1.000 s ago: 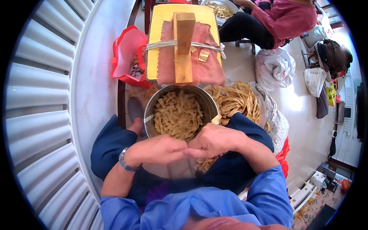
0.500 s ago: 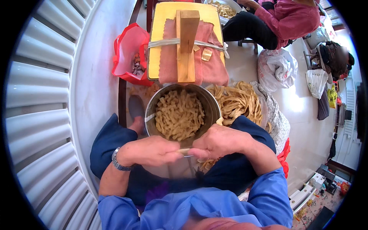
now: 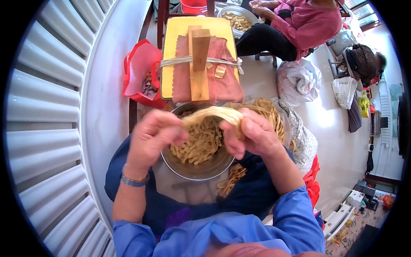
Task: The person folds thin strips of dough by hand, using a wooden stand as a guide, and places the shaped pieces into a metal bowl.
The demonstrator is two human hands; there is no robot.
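A long, flat pale-tan strip (image 3: 214, 112) arches between my two hands above a round metal pot. My left hand (image 3: 154, 135), with a watch on the wrist, is blurred and pinches the strip's left end. The right end is gripped between the thumb and fingers of my right hand (image 3: 258, 135). Below, the metal pot (image 3: 195, 176) holds many short, twisted tan pieces (image 3: 195, 150). To the right of the pot lies a heap of long tan strips (image 3: 267, 110), partly hidden by my right hand. More strips (image 3: 233, 177) lie under it by my leg.
Beyond the pot, a yellow board (image 3: 173, 30) bears a pink cloth and a wooden block (image 3: 200, 51) tied with white cord. A red bag (image 3: 143, 64) stands left of it. Another person (image 3: 306, 25) sits at the far right by a basin (image 3: 246, 19); white radiators (image 3: 43, 147) line the left.
Both hands have risen and moved forward over the pot, farther apart. The strip, mostly hidden between them before, now shows as an arch. The whole view has shifted slightly.
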